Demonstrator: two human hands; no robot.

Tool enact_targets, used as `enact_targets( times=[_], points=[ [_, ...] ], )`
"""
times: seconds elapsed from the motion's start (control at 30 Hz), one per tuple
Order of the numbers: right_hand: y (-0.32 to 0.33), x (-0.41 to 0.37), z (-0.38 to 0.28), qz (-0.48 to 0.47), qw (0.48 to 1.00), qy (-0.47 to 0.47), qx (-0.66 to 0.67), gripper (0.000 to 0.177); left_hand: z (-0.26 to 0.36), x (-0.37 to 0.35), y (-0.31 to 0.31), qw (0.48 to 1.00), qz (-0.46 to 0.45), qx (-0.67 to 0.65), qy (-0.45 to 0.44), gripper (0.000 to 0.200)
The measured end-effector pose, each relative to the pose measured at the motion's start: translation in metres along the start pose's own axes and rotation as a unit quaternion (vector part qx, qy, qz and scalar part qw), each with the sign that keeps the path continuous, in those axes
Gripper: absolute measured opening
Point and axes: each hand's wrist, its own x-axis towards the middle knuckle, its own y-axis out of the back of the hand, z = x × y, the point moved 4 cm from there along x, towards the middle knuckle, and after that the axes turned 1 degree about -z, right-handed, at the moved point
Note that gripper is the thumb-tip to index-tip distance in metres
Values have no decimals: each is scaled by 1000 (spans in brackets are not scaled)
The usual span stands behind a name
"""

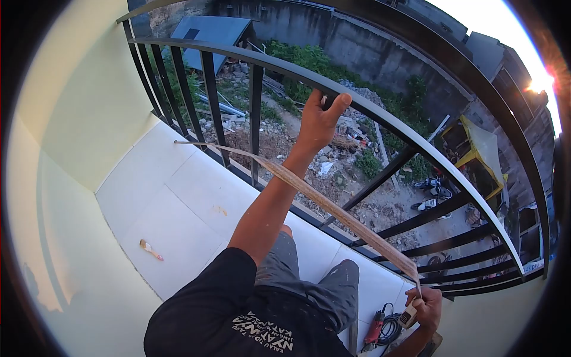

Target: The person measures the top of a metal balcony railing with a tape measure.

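Observation:
My left hand (321,119) is closed round the middle rail (285,65) of the black metal balcony railing, thumb on its top side. Low at the right, my right hand (426,309) grips the cream case of what looks like a tape measure (408,315), with a dark label on it. From there a long brownish blade (351,220) rises, bends sharply, and stretches to the left across the view, passing over my left forearm. Its thin far end (178,142) hangs over the tiles near the foot of the railing.
A red power tool (374,331) with a coiled black cable (390,328) lies beside my right hand. On the white tiled floor (178,178) rests a paintbrush (151,250). Pale walls (59,119) bound the balcony. Below are rubble, motorcycles (425,204) and a yellow canopy (476,154).

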Motion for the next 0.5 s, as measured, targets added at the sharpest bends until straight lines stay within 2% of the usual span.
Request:
enact_targets(
  times=[0.07, 0.1, 0.2, 0.33, 0.4, 0.5],
  points=[
    [-11, 3, -10, -28, 994, -35, -102, 38, 0, 0, 0, 1000, 3, 3, 7, 42],
    [-17, 7, -22, -29, 994, -35, -102, 38, 1, 0, 0, 1000, 3, 4, 7, 42],
    [-35, 18, -48, -80, 976, -49, -196, 23, 2, -1, 0, 1000, 4, -17, 20, 39],
    [-51, 32, -77, -147, 956, -50, -248, 28, 4, -2, -3, 1000, 11, -5, 12, 42],
    [-59, 37, -90, -153, 933, 1, -326, 37, 3, -2, -1, 1000, 9, -16, 19, 44],
    [-74, 50, -119, -171, 915, 55, -361, 34, 1, -2, -3, 999, 24, -20, -8, 41]
  ],
)
